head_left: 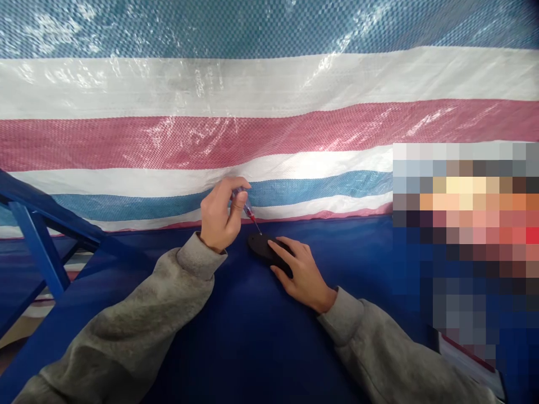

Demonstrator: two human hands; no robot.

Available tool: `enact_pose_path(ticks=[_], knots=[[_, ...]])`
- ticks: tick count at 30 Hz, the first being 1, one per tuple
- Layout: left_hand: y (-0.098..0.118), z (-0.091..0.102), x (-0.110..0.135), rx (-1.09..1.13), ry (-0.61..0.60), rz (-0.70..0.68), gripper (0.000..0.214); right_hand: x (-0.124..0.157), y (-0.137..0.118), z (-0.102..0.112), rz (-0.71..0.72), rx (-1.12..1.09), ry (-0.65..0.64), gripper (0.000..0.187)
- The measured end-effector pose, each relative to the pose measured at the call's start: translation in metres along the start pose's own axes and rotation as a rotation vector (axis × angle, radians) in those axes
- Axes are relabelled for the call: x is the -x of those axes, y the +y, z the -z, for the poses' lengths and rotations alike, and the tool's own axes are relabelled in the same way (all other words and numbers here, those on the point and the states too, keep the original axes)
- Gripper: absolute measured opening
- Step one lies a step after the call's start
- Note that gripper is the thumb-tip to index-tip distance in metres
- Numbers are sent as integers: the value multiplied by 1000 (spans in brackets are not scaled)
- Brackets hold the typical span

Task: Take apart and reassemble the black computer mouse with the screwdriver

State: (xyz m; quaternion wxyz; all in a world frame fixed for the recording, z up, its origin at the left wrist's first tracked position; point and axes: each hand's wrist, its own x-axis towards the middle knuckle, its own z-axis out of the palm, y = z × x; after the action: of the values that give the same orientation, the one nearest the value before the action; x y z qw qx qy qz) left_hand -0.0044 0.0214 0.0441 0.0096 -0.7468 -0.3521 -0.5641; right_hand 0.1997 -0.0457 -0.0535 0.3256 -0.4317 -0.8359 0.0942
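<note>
My left hand (223, 213) is closed around the clear handle of a small screwdriver (248, 211), which has a red collar. The screwdriver slants down to the right, and its tip meets the upper side of a black, rounded object that looks like a computer mouse (263, 244). This mouse lies on the blue surface (236, 314). My right hand (304, 270) grips it from the right, fingers over its top and thumb along the near side. Part of the mouse is hidden under those fingers.
A striped woven plastic sheet (269, 134) hangs behind the surface. Blue metal bars (40, 247) stand at the left. A flat grey object with a dark red strip (467, 359) lies at the lower right, beside a blurred-out patch.
</note>
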Motion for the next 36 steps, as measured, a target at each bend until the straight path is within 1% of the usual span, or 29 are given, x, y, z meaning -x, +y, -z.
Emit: enact_pose_path(ticks=[4,10,15,18,21,24,26,28,30,31,33,36], knots=[[5,1,3,-13,-101,-117,23,1,-1,2,-7,-8,6,47],[-3,-2,8,-95,-154,-265,20,0,-1,2,-14,-14,12,48],[-9,-6,11,-128,-175,-334,20,0,-1,3,-14,-17,20,47],[-12,-8,12,-112,-209,-334,22,0,-1,3,-17,-8,22,48],[-16,-9,15,-83,-251,-273,24,0,-1,3,-14,-3,18,48],[-16,-10,18,19,-273,-169,26,0,-1,3,-9,-14,17,50],[-10,-13,20,141,-273,-51,28,0,-1,2,-12,-21,15,50],[-1,-19,23,299,-259,113,29,1,-1,2,-16,-25,10,50],[11,-29,26,502,-213,300,31,1,0,1,-15,-25,6,49],[16,-34,27,593,-174,360,31,1,0,1,-13,-24,8,49],[23,-44,29,744,-80,432,26,1,0,1,-10,-17,13,49],[26,-50,31,855,10,494,12,1,0,2,-12,-8,13,49]])
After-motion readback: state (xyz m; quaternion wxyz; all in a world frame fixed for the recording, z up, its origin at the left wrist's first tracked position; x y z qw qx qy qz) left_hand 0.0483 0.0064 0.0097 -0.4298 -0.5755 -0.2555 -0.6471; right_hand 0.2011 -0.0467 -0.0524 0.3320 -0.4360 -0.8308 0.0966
